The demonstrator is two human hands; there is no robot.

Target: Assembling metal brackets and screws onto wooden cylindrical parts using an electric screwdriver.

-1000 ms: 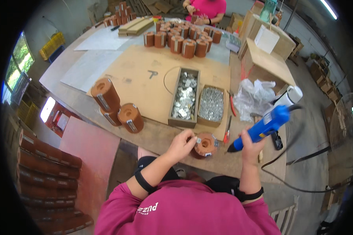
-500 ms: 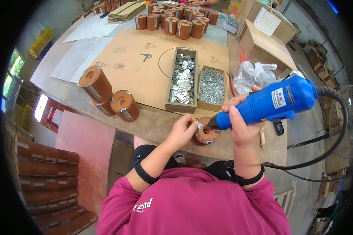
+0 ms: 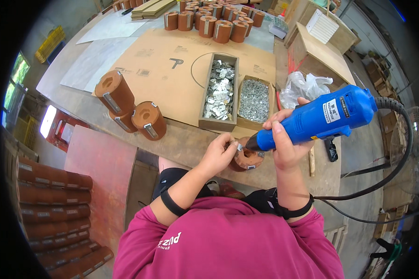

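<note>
Left hand (image 3: 220, 152) pinches metal tab (image 3: 239, 147) at cylinder (image 3: 243, 163); right hand (image 3: 287, 151) grips driver (image 3: 312, 122) beside those fingers. Apparent step: fastening; next needs steady alignment.

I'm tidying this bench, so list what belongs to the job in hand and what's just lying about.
Apparently in the job:
- blue corded electric screwdriver
- pinched metal plate
- brown holed cylinder
- boxed metal plates
- boxed screws

Apparently lying about:
- clear plastic bag
- wooden stick

The left hand (image 3: 222, 151) and blue plastic power tool (image 3: 319, 116) partly hide the reddish-brown holed cylinder (image 3: 248, 162); far beyond it, the top edge crops a co-worker's arm (image 3: 237, 2).
</note>
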